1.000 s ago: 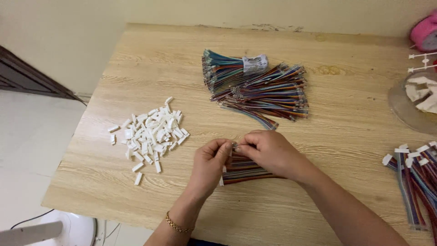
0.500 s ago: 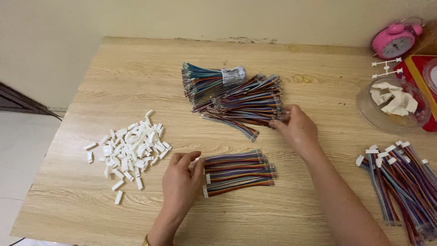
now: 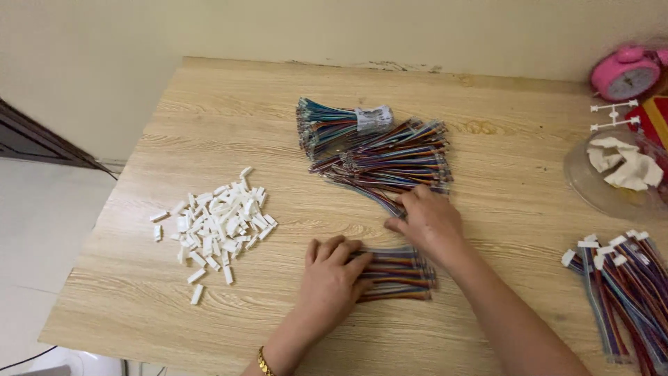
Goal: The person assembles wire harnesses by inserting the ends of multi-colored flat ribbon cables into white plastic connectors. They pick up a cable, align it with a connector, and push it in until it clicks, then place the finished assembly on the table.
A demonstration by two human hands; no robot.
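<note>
Your left hand [image 3: 332, 273] lay flat, fingers spread, on the small wire bundle [image 3: 398, 273] near the tabletop's [image 3: 229, 118] front edge. Your right hand [image 3: 428, 217] pinched wires at the big wire pile's [image 3: 390, 159] near end, mid-tabletop. White connector housings [image 3: 212, 223] sat toward the left edge.

Cream wall [image 3: 209, 42] — wooden table [image 3: 229, 125]

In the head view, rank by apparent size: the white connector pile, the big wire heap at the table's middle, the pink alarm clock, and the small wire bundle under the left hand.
1. big wire heap
2. white connector pile
3. small wire bundle, partly covered by the left hand, so unsure
4. pink alarm clock, cut off by the frame
</note>
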